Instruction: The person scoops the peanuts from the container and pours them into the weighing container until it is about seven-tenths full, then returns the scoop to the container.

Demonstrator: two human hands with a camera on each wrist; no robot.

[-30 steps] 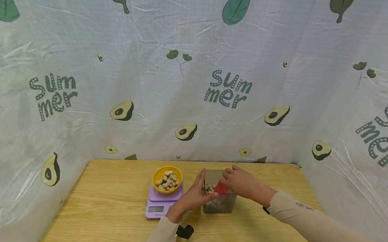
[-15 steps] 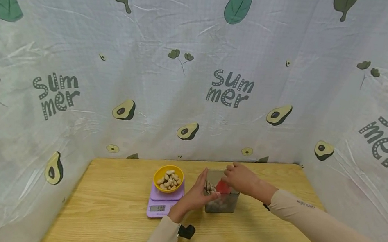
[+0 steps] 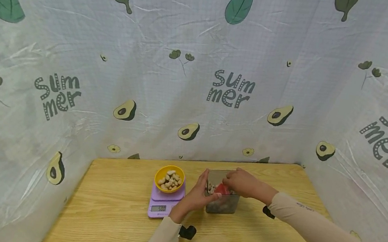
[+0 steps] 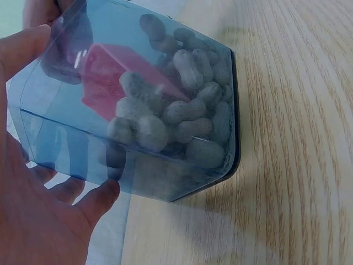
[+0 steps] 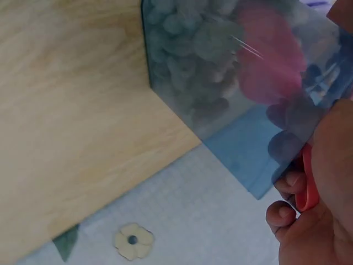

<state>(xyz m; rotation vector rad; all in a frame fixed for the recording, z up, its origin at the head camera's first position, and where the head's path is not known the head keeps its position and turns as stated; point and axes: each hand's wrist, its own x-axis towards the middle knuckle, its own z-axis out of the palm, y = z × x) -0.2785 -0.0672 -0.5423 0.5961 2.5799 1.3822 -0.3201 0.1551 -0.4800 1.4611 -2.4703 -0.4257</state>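
My left hand (image 3: 196,199) grips a clear bluish plastic container (image 3: 222,207) at its left corner, thumb on the near side and fingers along the other wall. Through the wall in the left wrist view, unshelled peanuts (image 4: 187,113) fill its lower part. A red scoop (image 3: 222,189) sits inside, its blade down among the peanuts. My right hand (image 3: 245,182) reaches over the right rim and holds the scoop's handle, whose red loop shows between the fingers in the right wrist view.
Left of the container, a yellow bowl (image 3: 168,191) of peanuts stands on a purple kitchen scale (image 3: 167,198); its display seems to read 500. The wooden table (image 3: 111,208) meets a patterned white cloth (image 3: 159,103) behind and at both sides.
My right hand has lowered a little, and the red scoop has sunk deeper into the container. The left hand keeps its grip; the bowl and scale look the same.
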